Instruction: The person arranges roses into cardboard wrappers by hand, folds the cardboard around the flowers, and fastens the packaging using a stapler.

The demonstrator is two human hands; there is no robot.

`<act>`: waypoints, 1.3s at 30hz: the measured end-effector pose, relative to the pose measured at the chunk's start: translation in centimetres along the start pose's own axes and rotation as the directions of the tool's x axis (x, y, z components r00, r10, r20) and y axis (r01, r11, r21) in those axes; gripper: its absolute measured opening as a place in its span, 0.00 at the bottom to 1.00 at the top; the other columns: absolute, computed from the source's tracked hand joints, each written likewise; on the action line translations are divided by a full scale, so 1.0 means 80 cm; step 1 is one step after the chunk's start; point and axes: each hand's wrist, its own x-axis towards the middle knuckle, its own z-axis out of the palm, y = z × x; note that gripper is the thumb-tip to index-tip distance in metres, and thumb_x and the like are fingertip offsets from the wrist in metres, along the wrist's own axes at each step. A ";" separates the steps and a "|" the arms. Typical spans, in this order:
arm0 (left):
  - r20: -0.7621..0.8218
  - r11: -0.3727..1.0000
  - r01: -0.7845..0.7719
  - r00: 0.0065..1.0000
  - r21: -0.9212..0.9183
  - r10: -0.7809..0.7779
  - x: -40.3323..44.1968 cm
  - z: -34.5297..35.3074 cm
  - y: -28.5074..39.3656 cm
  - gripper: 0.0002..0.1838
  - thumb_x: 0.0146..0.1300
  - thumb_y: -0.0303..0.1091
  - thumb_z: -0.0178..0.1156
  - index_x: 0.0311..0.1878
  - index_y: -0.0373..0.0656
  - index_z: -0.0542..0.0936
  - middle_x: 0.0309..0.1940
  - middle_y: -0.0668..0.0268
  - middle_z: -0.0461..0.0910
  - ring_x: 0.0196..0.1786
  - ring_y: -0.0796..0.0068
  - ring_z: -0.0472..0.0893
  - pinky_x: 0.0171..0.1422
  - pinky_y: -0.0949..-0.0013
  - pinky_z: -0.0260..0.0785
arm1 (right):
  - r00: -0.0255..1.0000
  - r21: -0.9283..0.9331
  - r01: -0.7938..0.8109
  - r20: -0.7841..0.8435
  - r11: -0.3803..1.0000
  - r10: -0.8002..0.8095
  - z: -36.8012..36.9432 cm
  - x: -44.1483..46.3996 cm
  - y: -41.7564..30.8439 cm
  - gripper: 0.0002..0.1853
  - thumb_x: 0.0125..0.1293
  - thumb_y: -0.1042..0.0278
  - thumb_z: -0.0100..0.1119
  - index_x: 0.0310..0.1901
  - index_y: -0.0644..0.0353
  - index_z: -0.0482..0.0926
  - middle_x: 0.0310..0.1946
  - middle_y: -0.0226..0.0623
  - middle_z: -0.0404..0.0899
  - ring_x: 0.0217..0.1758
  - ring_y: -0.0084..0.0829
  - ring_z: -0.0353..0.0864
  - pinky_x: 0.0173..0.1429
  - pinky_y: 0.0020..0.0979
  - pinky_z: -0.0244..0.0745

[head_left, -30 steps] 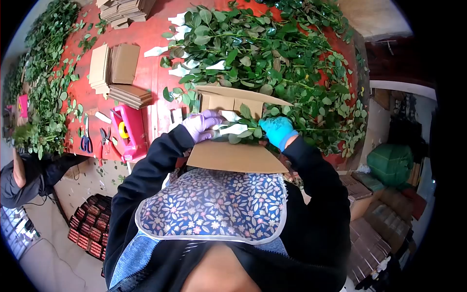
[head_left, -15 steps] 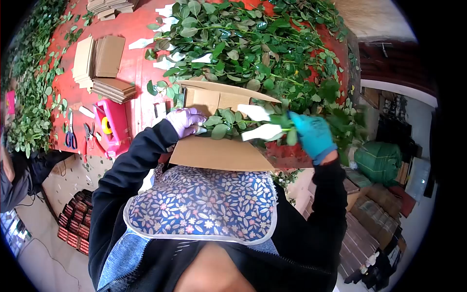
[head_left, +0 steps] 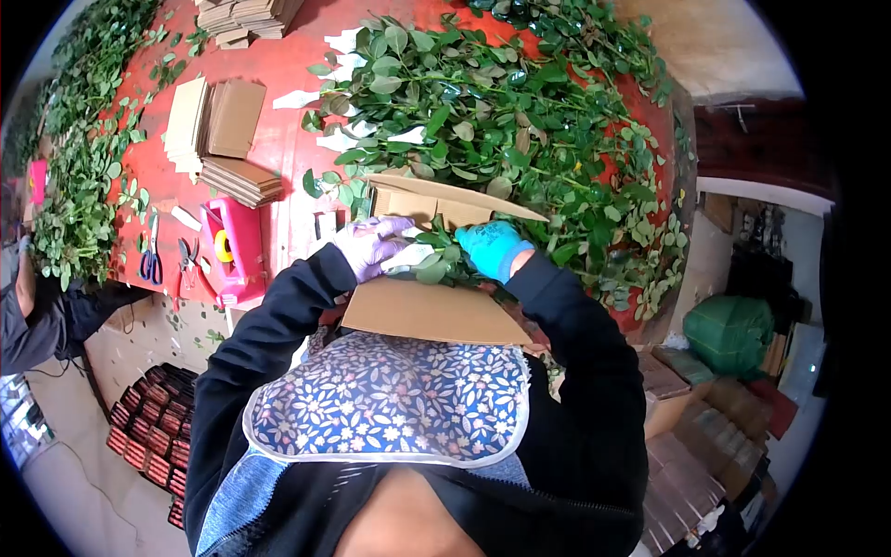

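My left hand (head_left: 371,246), in a thin purple glove, has its fingers curled at a white flower sleeve (head_left: 406,258) inside an opened cardboard wrapper. My right hand (head_left: 495,249), in a teal work glove, is closed around leafy stems (head_left: 436,265) just to the right of it. The wrapper's near flap (head_left: 436,311) lies toward my apron, and its far flap (head_left: 464,192) stands up behind my hands. Corrugated inner cardboard shows between the flaps. My fingers hide part of the stems.
Leafy stems (head_left: 501,121), some with white sleeves, cover the red table's far side. Folded cardboard (head_left: 234,121), scissors (head_left: 151,251), red-handled pruners (head_left: 190,269) and a pink tape dispenser (head_left: 237,251) lie left. Another person's arm (head_left: 26,288) is at far left.
My right hand has moved left, close to my left hand. The white-sleeved stems that lay between my hands have shifted left, deeper into the wrapper. The view has turned slightly.
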 end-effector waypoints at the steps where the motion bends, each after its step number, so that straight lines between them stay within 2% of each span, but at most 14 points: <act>1: 0.058 1.000 0.011 0.998 -0.007 -0.011 -0.011 0.009 -0.013 0.30 0.45 0.31 0.73 0.56 0.46 0.78 0.59 0.52 0.75 0.56 0.49 0.79 0.57 0.57 0.75 | 0.999 0.067 0.021 0.025 0.998 -0.023 -0.009 -0.005 0.002 0.16 0.61 0.60 0.59 0.46 0.61 0.77 0.39 0.45 0.84 0.41 0.45 0.85 0.43 0.43 0.78; 2: 0.044 1.000 0.019 0.999 0.000 -0.019 -0.015 0.009 -0.016 0.30 0.45 0.31 0.73 0.56 0.46 0.78 0.59 0.52 0.75 0.56 0.49 0.79 0.57 0.57 0.75 | 0.997 0.132 0.045 0.050 0.990 -0.052 -0.015 -0.011 0.005 0.18 0.62 0.58 0.58 0.48 0.61 0.77 0.39 0.46 0.83 0.42 0.46 0.84 0.45 0.43 0.78; 3: 0.111 0.998 0.069 0.991 -0.006 -0.068 -0.017 0.010 -0.018 0.29 0.45 0.29 0.71 0.55 0.46 0.78 0.59 0.53 0.74 0.57 0.50 0.79 0.58 0.56 0.75 | 0.991 0.211 0.101 -0.108 0.972 -0.080 -0.011 -0.021 0.012 0.21 0.64 0.54 0.58 0.52 0.60 0.78 0.40 0.46 0.83 0.43 0.46 0.83 0.46 0.43 0.77; 6: 0.147 0.972 0.235 0.961 -0.003 -0.232 -0.023 0.009 -0.010 0.29 0.44 0.25 0.68 0.54 0.46 0.77 0.62 0.55 0.73 0.60 0.53 0.77 0.60 0.57 0.73 | 0.923 0.279 -0.012 -0.367 0.960 0.118 0.015 -0.033 0.023 0.19 0.65 0.55 0.60 0.53 0.56 0.80 0.40 0.45 0.84 0.41 0.47 0.83 0.43 0.44 0.77; 8: 0.117 0.986 0.166 0.979 0.031 -0.168 -0.041 0.024 -0.025 0.28 0.44 0.25 0.69 0.54 0.46 0.77 0.63 0.56 0.72 0.60 0.55 0.77 0.61 0.58 0.72 | 0.720 0.197 -0.075 -0.668 0.978 0.189 0.033 -0.022 0.023 0.13 0.66 0.55 0.59 0.44 0.52 0.84 0.26 0.44 0.82 0.27 0.48 0.81 0.34 0.46 0.76; 10: 0.147 0.982 0.176 0.975 -0.064 -0.166 -0.045 0.025 -0.028 0.23 0.50 0.29 0.66 0.53 0.47 0.78 0.65 0.58 0.71 0.59 0.55 0.76 0.61 0.53 0.69 | 0.683 0.078 -0.188 -0.706 0.979 0.187 0.028 -0.013 0.000 0.13 0.64 0.54 0.61 0.44 0.52 0.83 0.26 0.42 0.81 0.28 0.46 0.81 0.33 0.45 0.76; 12: 0.109 0.991 0.122 0.987 -0.055 -0.115 -0.044 0.026 -0.030 0.23 0.49 0.29 0.67 0.52 0.47 0.79 0.65 0.59 0.71 0.59 0.55 0.77 0.61 0.54 0.69 | 0.771 0.048 -0.215 -0.604 0.975 0.200 0.037 0.001 -0.013 0.16 0.60 0.54 0.62 0.46 0.51 0.80 0.27 0.41 0.81 0.28 0.45 0.82 0.32 0.45 0.76; 13: 0.114 0.992 0.126 0.986 0.003 -0.125 -0.045 0.028 -0.030 0.24 0.48 0.29 0.67 0.52 0.47 0.78 0.64 0.60 0.72 0.59 0.56 0.77 0.60 0.56 0.70 | 0.874 0.082 -0.253 -0.409 0.964 0.264 0.040 0.006 -0.017 0.20 0.56 0.53 0.63 0.49 0.51 0.78 0.27 0.40 0.80 0.29 0.43 0.82 0.33 0.45 0.75; 16: 0.152 0.989 0.145 0.977 0.039 -0.149 -0.044 0.023 -0.024 0.24 0.48 0.30 0.68 0.52 0.46 0.78 0.64 0.60 0.73 0.59 0.56 0.77 0.60 0.57 0.70 | 0.925 -0.066 -0.201 -0.340 0.977 0.168 0.042 0.020 -0.019 0.19 0.54 0.57 0.63 0.47 0.53 0.76 0.28 0.37 0.79 0.31 0.42 0.82 0.34 0.45 0.76; 24: 0.204 0.986 0.161 0.965 0.048 -0.167 -0.021 0.007 -0.013 0.27 0.42 0.30 0.71 0.50 0.43 0.77 0.65 0.60 0.72 0.60 0.56 0.77 0.59 0.57 0.74 | 0.979 0.051 -0.123 -0.159 0.991 0.130 0.016 0.013 -0.010 0.19 0.56 0.61 0.61 0.49 0.56 0.72 0.33 0.40 0.79 0.36 0.42 0.82 0.36 0.46 0.74; 26: 0.190 0.988 0.118 0.972 0.102 -0.136 -0.015 0.007 -0.009 0.28 0.41 0.29 0.71 0.50 0.42 0.78 0.63 0.58 0.72 0.58 0.52 0.78 0.57 0.56 0.75 | 0.977 0.116 -0.114 -0.165 0.987 0.132 0.012 0.008 -0.011 0.22 0.57 0.62 0.60 0.53 0.59 0.72 0.34 0.40 0.79 0.37 0.43 0.82 0.39 0.45 0.75; 28: 0.234 0.987 0.100 0.964 0.128 -0.128 -0.003 -0.003 0.000 0.26 0.44 0.32 0.71 0.50 0.42 0.79 0.63 0.56 0.70 0.57 0.56 0.78 0.57 0.59 0.75 | 0.929 0.140 -0.010 -0.365 0.990 0.061 0.034 0.006 -0.003 0.23 0.56 0.63 0.60 0.53 0.60 0.72 0.33 0.40 0.78 0.37 0.43 0.82 0.40 0.44 0.75; 32: 0.265 0.982 0.169 0.946 0.088 -0.187 -0.008 0.006 -0.011 0.29 0.37 0.32 0.73 0.48 0.39 0.78 0.69 0.48 0.64 0.47 0.54 0.82 0.49 0.59 0.78 | 0.942 0.173 -0.055 -0.317 0.983 0.109 0.037 0.005 -0.001 0.22 0.55 0.64 0.61 0.52 0.60 0.72 0.31 0.39 0.78 0.34 0.43 0.82 0.36 0.45 0.75; 39: 0.295 0.983 0.173 0.937 0.066 -0.185 0.010 -0.013 0.003 0.40 0.38 0.30 0.72 0.61 0.39 0.73 0.71 0.46 0.60 0.59 0.45 0.77 0.57 0.57 0.75 | 0.905 0.055 -0.030 -0.423 0.998 0.051 0.048 0.005 -0.002 0.24 0.58 0.61 0.60 0.55 0.61 0.70 0.31 0.39 0.77 0.33 0.41 0.81 0.34 0.42 0.76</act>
